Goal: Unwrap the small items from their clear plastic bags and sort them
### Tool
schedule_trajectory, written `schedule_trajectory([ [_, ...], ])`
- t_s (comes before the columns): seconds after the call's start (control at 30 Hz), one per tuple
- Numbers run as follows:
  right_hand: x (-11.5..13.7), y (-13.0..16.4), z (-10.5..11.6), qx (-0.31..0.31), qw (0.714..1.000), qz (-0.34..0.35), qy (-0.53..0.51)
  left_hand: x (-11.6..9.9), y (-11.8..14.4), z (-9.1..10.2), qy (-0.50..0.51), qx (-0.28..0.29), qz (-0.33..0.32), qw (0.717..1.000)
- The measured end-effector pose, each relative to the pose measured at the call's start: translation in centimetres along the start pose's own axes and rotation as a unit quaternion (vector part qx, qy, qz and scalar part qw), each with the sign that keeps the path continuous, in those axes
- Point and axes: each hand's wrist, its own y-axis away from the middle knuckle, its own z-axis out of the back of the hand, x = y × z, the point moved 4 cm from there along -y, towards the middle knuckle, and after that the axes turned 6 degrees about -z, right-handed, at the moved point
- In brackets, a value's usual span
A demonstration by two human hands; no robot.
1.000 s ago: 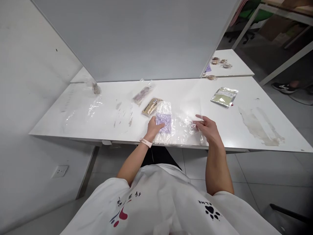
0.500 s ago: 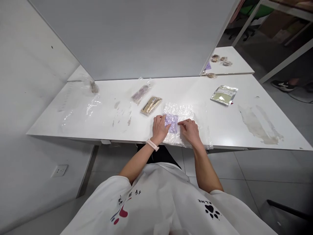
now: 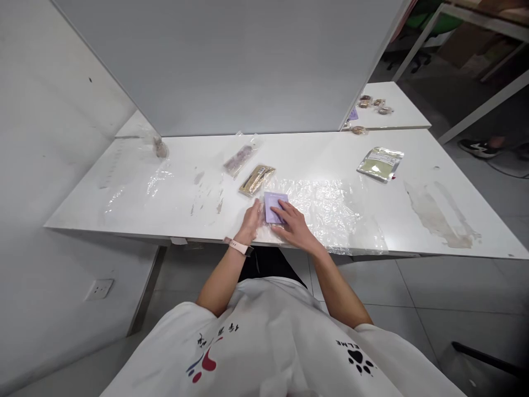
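While both hands press flat, unclenched, purple packet (image 3: 274, 204) under right hand (image 3: 294, 227) fingertips, left hand (image 3: 251, 219) at its 8 o'clock, small, square, on crinkled clear film (image 3: 334, 212).

Both forearms bare, extended forward from the torso and converging toward 12 o'clock. Left hand (image 3: 250, 221): palm down, fingers loosely curled and together, pointing to about 1 o'clock; a pale band sits on the wrist. Right hand (image 3: 294, 227): palm down, flat, fingers extended and slightly spread, pointing to about 11 o'clock. Right fingertips (image 3: 281, 207) lie just beside the left hand's fingers, at its 2 o'clock. Neither hand is closed in a grip; whether the left pinches anything cannot be told. Elbows bent, upper arms in short white sleeves.
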Motion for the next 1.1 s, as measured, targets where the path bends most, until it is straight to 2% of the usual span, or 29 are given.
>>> schedule_trajectory([
  [0.1, -0.5, -0.1, -1.3, -0.015, 0.995, 0.006, 0.101, -0.1, 0.2, 2.7, 0.068, -0.051, 0.02, 0.996],
  [0.2, -0.6, -0.5, -1.5, -0.041, 0.992, -0.023, 0.12, -0.1, 0.7, 3.6, 0.023, -0.053, -0.009, 0.998],
  [0.3, -0.6, -1.0, -1.0, -0.061, 0.993, -0.061, 0.079, 0.3, 1.0, 3.0, -0.01, -0.018, -0.03, 0.999],
  [0.37, -1.2, -1.3, -0.2, -0.089, 0.99, -0.111, -0.022, 0.5, 1.0, 2.7, -0.02, -0.017, -0.042, 0.999],
  [0.43, -2.3, -1.3, 0.8, -0.137, 0.958, -0.181, -0.173, 0.7, 1.0, 2.6, -0.035, -0.022, -0.048, 0.998],
  [0.5, -3.4, -1.1, 1.4, -0.178, 0.901, -0.234, -0.318, 0.7, 0.9, 2.6, -0.054, -0.027, -0.057, 0.997],
  [0.57, -4.0, -0.9, 1.7, -0.197, 0.845, -0.252, -0.428, 0.6, 0.9, 2.6, -0.073, -0.031, -0.066, 0.995],
  [0.63, -4.1, -0.7, 2.0, -0.197, 0.811, -0.255, -0.489, 0.6, 0.9, 2.5, -0.088, -0.035, -0.079, 0.992],
  [0.7, -4.3, -0.5, 2.9, -0.202, 0.799, -0.256, -0.505, 0.6, 0.9, 2.5, -0.104, -0.046, -0.09, 0.989],
  [0.77, -4.9, -0.4, 5.1, -0.223, 0.802, -0.255, -0.493, 0.8, 1.0, 2.5, -0.116, -0.059, -0.099, 0.987],
  [0.8, -5.5, -0.3, 6.9, -0.255, 0.806, -0.247, -0.474, 0.9, 1.0, 2.5, -0.122, -0.062, -0.104, 0.985],
  [0.87, -7.1, 0.0, 11.8, -0.366, 0.816, -0.215, -0.393, 1.0, 1.2, 2.5, -0.136, -0.066, -0.123, 0.981],
  [0.93, -9.0, 0.5, 17.4, -0.51, 0.806, -0.163, -0.253, 1.1, 1.4, 2.5, -0.154, -0.071, -0.144, 0.975],
  [0.97, -10.1, 0.6, 19.9, -0.555, 0.8, -0.141, -0.18, 1.1, 1.6, 2.5, -0.162, -0.076, -0.152, 0.972],
  [1.03, -12.4, 0.3, 23.6, -0.587, 0.799, -0.12, -0.047, 1.2, 1.8, 2.4, -0.171, -0.08, -0.161, 0.969],
  [1.1, -15.2, -0.7, 25.3, -0.562, 0.812, -0.151, 0.047, 1.2, 2.0, 2.3, -0.174, -0.08, -0.164, 0.968],
])
